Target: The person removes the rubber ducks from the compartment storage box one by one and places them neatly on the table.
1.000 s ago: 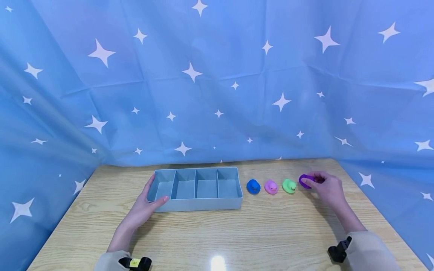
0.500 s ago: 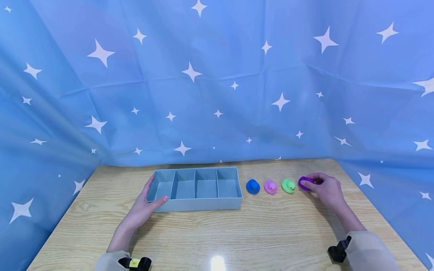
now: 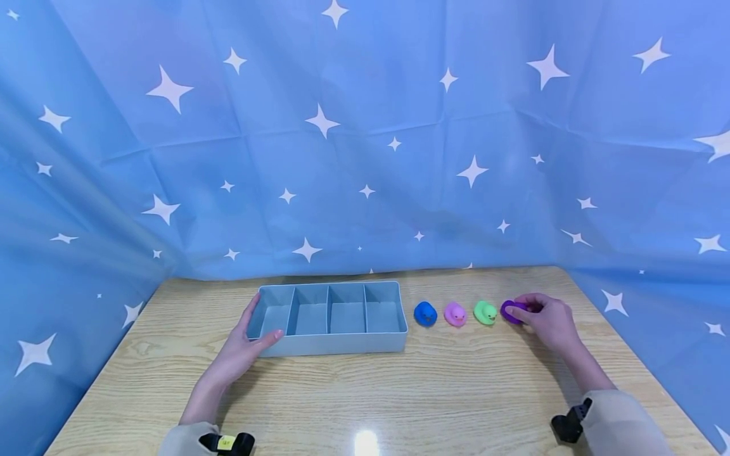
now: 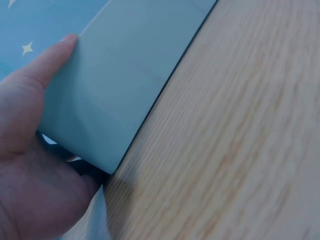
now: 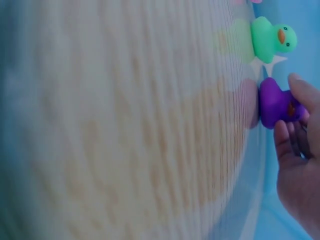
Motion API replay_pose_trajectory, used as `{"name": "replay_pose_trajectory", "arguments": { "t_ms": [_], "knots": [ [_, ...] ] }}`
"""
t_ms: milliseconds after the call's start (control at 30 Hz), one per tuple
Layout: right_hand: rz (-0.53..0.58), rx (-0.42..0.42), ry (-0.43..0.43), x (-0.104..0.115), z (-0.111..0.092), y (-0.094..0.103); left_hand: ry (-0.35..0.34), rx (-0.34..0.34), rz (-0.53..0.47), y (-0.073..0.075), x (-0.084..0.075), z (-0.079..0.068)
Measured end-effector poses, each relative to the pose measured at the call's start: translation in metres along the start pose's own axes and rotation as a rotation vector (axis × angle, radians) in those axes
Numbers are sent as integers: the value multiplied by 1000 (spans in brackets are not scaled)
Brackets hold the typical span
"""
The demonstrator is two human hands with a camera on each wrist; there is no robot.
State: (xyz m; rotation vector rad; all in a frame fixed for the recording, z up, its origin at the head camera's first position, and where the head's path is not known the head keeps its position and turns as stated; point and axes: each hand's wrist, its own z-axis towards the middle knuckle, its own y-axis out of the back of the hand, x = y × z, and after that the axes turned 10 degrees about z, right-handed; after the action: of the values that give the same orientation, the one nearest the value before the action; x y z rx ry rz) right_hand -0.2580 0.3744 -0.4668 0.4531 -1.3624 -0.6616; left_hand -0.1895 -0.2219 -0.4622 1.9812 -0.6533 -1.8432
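Note:
My left hand [image 3: 236,354] holds the left end of a blue-grey divided box [image 3: 333,344]. In the left wrist view, its thumb lies on the long front wall [image 4: 125,75] of the box, the tip at the rim, while the other fingers are mostly hidden behind the short end. Over on the right, my right hand [image 3: 550,320] pinches a purple rubber duck [image 3: 510,312] between thumb and fingers. The right wrist view shows this purple duck [image 5: 272,104] with its base at the tabletop. A green rubber duck [image 3: 485,313] sits just left of it.
A blue rubber duck [image 3: 425,314] and a pink rubber duck [image 3: 455,314] continue the row between the box and the green duck. Everything stands on a wood-grain table [image 3: 456,392]. Behind it hangs a blue cloth [image 3: 388,221] with white stars.
The purple duck has shifted slightly left and down, closer to the green duck, with my right hand still pinching it. My left hand and the box have stayed in place.

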Motion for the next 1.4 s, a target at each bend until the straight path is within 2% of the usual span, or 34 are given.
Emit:
{"name": "replay_pose_trajectory", "arguments": {
  "t_ms": [667, 833, 967, 1200, 1400],
  "knots": [
    [16, 15, -22, 3, -5, 4, -10, -3, 1, -1, -1, 0],
    [79, 16, -30, 4, -5, 6, -6, 0, 2, -1, -1, 0],
    [130, -6, 2, 8, -4, 9, -6, 1, 3, -1, -2, -1],
    [89, -52, 83, 22, -3, 18, -10, 13, 4, 1, -1, -3],
    [104, -66, 131, 38, -3, 21, -9, 2, 29, 1, 0, -1]
  ]
}}
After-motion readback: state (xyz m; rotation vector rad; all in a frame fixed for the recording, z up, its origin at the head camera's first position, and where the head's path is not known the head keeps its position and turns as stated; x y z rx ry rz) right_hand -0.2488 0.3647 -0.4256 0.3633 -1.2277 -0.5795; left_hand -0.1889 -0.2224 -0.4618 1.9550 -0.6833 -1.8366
